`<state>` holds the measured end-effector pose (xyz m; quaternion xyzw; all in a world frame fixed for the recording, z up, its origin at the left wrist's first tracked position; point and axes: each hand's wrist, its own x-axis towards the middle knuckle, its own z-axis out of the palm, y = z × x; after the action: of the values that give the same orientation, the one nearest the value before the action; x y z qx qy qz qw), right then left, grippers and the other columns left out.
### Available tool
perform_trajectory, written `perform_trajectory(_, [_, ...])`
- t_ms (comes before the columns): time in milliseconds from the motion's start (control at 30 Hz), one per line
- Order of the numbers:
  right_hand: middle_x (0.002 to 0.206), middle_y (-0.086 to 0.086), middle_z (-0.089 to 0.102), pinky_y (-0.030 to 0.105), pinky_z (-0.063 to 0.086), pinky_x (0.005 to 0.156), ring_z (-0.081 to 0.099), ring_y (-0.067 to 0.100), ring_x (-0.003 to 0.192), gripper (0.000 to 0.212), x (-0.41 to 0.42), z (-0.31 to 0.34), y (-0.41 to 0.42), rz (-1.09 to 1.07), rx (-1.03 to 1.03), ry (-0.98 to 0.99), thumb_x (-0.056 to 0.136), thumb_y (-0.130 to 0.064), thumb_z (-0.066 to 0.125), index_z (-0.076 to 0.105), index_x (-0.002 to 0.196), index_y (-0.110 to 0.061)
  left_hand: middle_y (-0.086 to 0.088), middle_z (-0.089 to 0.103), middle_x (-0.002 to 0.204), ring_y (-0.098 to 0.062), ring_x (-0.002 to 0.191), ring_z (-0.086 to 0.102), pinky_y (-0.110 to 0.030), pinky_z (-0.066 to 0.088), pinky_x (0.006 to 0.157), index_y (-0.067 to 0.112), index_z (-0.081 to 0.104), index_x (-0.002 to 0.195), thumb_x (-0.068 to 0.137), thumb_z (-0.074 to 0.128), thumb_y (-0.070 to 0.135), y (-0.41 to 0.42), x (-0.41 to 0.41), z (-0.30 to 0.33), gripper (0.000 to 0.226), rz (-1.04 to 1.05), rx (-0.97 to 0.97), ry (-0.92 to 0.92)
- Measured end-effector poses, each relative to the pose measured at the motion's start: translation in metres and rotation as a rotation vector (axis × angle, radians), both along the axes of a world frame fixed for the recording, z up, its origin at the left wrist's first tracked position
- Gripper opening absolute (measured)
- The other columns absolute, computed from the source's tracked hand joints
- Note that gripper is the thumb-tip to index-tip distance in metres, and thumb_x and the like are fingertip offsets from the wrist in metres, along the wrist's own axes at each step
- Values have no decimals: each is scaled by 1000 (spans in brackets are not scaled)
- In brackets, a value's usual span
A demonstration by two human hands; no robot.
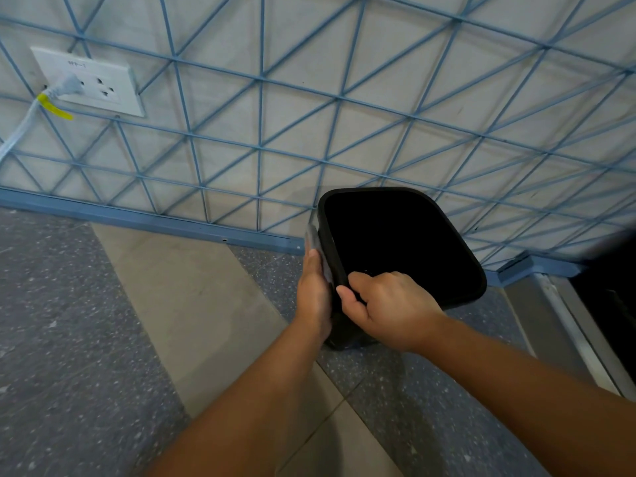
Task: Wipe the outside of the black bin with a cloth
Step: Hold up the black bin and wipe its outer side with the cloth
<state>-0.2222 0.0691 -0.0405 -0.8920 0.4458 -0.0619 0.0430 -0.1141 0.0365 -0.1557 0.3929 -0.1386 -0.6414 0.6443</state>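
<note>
Black bin (399, 242) stands on the floor (86, 321), close to the wall (344, 63), and its open top faces up at the head camera. Inside, it looks all dark.

On the near left side of the bin is the left hand (315, 294). Its fingers lie flat and straight, and they press a grey cloth (318, 246) onto the outside of the bin. The cloth sits between the hand and the bin's side, and part of it sticks out past the fingertips.

On the near edge of the bin is the right hand (389, 311). Its fingers curl over the rim and go inside, and the thumb stays on the outside. So this hand holds the rim tight.

The wall behind is pale and has a blue grid (261, 146) of thin lines that cross and make triangles. A blue strip (144, 218) runs along the bottom of the wall. Up on the left is a white socket plate (93, 80) with a plug (67, 85) in it. A pale cord (20, 129) with a yellow tag (55, 106) hangs down from the plug. The floor has grey speckled parts and plain pale parts.
</note>
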Motion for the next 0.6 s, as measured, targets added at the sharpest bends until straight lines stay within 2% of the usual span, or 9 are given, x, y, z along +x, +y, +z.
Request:
perform_trajectory(33, [62,5,54,36,35,54,57,35,64,43,0,-1,0,-5,1,1,84,-58,11,35,72,-24,-11,68,140,-24,130,65,-44,46,120,8,56,151,110,46,47,-5,-2,-4,57,19,-5,11])
perform_trajectory(67, [60,2,50,36,35,53,57,34,63,43,-1,0,0,-6,6,5,85,-58,11,35,72,-24,-11,64,148,-24,137,61,-45,43,124,10,55,153,107,51,50,-3,-4,2,61,28,-10,-15])
perform_trajectory(167, [59,3,51,38,38,52,57,33,60,42,0,0,1,-2,21,4,86,-57,13,35,72,-24,-5,56,159,-22,148,53,-44,38,127,22,51,157,76,70,76,12,-10,-5,99,24,-27,-33])
perform_trajectory(200, [60,5,53,39,38,52,56,34,60,42,0,1,1,-2,20,2,86,-56,13,36,72,-24,-5,55,160,-22,148,52,-45,36,128,25,51,157,73,69,79,13,-9,-11,102,11,-17,-49])
perform_trajectory(267, [60,5,53,40,39,52,55,33,59,42,0,1,1,-10,20,-4,85,-57,14,36,71,-24,-8,57,158,-25,148,53,-50,34,130,24,52,156,82,64,78,4,0,-14,92,-40,-31,-8])
perform_trajectory(367, [57,0,47,39,41,52,56,31,59,42,-1,1,1,-9,26,-8,86,-57,15,37,71,-24,-13,62,153,-28,143,58,-49,39,127,16,52,156,105,48,55,-10,4,3,64,-23,-29,-25])
perform_trajectory(400, [57,1,49,39,41,52,56,32,59,42,-1,1,1,-5,22,-6,86,-56,16,37,71,-23,-11,61,153,-27,144,58,-48,40,127,16,53,156,103,50,58,-10,2,6,67,-12,-47,-46])
perform_trajectory(500, [58,1,50,38,39,52,57,32,59,41,0,1,1,-4,20,-1,86,-56,16,36,71,-24,-6,57,158,-23,147,54,-47,37,128,23,51,157,80,67,78,0,-4,0,96,-10,-76,-52])
perform_trajectory(600, [58,0,49,38,39,53,57,32,60,41,0,0,0,-8,17,8,86,-57,16,36,71,-24,-8,59,156,-26,146,55,-50,35,129,20,54,155,75,65,74,-5,0,-12,97,-6,-52,-24])
